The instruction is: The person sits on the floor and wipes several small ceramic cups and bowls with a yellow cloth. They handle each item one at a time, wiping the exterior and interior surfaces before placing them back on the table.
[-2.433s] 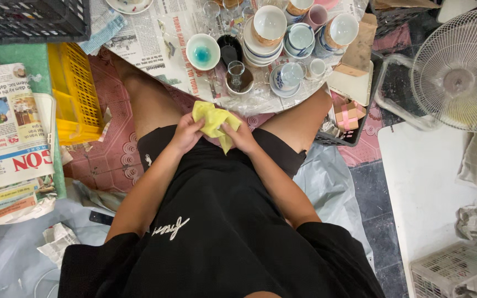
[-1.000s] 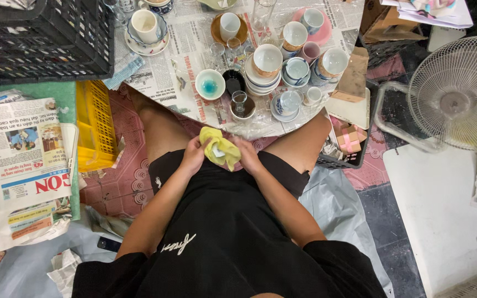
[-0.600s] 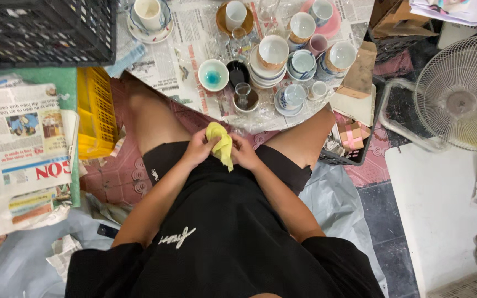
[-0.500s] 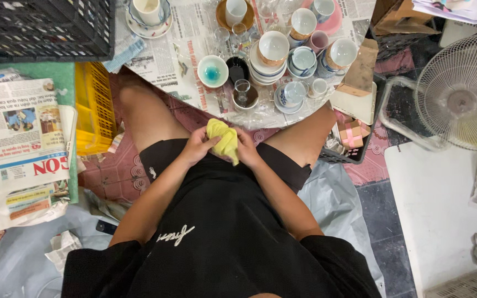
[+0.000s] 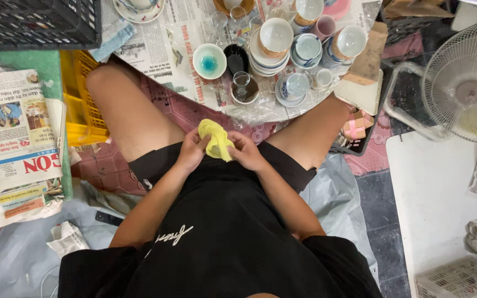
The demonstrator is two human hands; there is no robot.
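I sit on the floor and hold a bunched yellow cloth point(image 5: 216, 139) over my lap with both hands. My left hand point(image 5: 191, 150) grips its left side and my right hand point(image 5: 245, 151) grips its right side. Whether anything is wrapped inside the cloth is hidden. Just beyond my knees, several ceramic cups, bowls and saucers stand on newspaper, among them a white bowl with a blue centre point(image 5: 209, 60), a small glass on a brown saucer point(image 5: 242, 87) and a stack of bowls point(image 5: 275, 41).
A yellow plastic crate point(image 5: 81, 105) lies by my left leg, a black crate point(image 5: 31, 22) is at the top left, and newspapers point(image 5: 12, 143) are piled at the left. A white fan point(image 5: 465, 83) and a white board point(image 5: 434, 193) are at the right.
The yellow cloth, spread flatter between my hands earlier, is now bunched up tight. My hands stay over my lap. The view has shifted slightly.
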